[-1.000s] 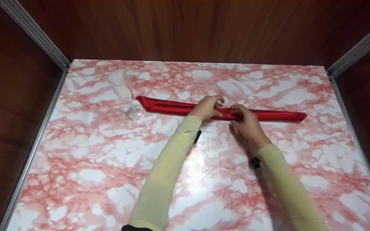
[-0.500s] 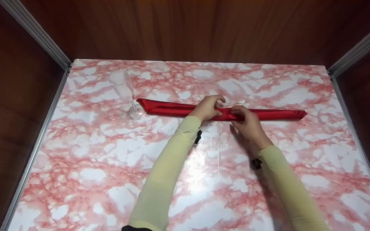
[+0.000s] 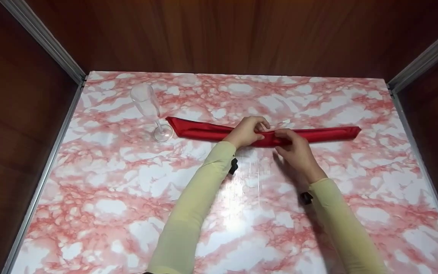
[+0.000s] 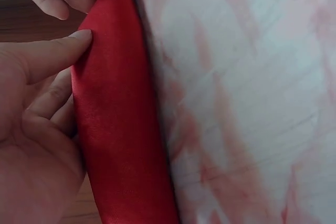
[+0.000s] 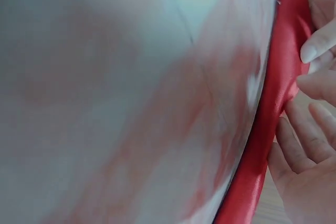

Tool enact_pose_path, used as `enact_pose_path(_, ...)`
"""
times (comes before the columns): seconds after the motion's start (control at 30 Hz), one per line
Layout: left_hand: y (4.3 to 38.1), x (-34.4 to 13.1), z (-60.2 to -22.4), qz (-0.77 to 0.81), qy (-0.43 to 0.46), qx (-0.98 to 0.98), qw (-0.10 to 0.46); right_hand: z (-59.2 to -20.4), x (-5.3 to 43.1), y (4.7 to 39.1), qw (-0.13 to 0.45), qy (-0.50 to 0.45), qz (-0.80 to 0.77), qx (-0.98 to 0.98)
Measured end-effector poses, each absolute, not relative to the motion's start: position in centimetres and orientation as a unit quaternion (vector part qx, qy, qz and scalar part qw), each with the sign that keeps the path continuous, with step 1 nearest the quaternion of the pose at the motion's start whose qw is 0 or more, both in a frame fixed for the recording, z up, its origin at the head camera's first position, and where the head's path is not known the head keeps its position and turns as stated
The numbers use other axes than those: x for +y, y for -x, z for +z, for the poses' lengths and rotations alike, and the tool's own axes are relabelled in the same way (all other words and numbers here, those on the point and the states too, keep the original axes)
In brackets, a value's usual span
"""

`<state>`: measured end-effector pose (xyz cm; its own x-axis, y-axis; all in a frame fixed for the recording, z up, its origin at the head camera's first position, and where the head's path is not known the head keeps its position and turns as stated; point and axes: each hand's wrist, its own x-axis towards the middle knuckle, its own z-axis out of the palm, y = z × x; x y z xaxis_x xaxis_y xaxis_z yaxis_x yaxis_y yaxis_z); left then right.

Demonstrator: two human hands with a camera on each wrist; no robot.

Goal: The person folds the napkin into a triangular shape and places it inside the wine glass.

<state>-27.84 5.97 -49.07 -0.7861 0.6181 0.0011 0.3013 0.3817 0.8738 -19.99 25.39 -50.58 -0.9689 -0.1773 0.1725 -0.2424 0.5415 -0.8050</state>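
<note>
A red satin cloth (image 3: pixel 203 131), folded into a long narrow strip with slanted ends, lies across the table in the head view. Near its middle my left hand (image 3: pixel 246 131) pinches the edge, thumb (image 4: pixel 71 48) on the near face and fingers behind. Close by on the right, my right hand (image 3: pixel 297 150) also pinches the strip between thumb and fingers; the fingers (image 5: pixel 299 140) reach behind the red fabric. Only a short stretch of cloth separates the hands. A clear champagne flute (image 3: pixel 146 102) stands upright beside the strip's left end.
The table (image 3: pixel 108 228) has a red and white marbled top. Brown wood panels (image 3: pixel 219 34) rise at the back and both sides, joined by metal rails (image 3: pixel 44 38).
Both hands have drawn slightly nearer the person, pulling the cloth's middle with them. The strip now bends a little, and its two ends have shifted inward.
</note>
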Motion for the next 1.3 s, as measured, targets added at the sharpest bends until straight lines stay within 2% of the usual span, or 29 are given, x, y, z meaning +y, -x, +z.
enact_pose_path(0.17,27.0,5.8,-48.3,0.506,-0.292,0.797,0.154,-49.7,25.4,18.9,0.063,-0.132,0.448,-0.882)
enact_pose_path(0.47,25.1,5.5,-45.9,0.59,-0.284,0.747,0.12,-47.1,25.3,17.4,0.147,-0.146,0.451,-0.868)
enact_pose_path(0.8,23.0,5.2,-43.0,0.669,-0.289,0.682,0.056,-42.0,22.7,15.0,0.247,-0.165,0.488,-0.821)
enact_pose_path(1.07,20.5,4.5,-38.7,0.696,-0.283,0.658,0.041,-39.8,21.6,14.3,0.293,-0.189,0.479,-0.806)
enact_pose_path(1.3,19.6,4.3,-36.7,0.705,-0.283,0.65,0.025,-38.3,21.1,13.9,0.316,-0.198,0.479,-0.795)
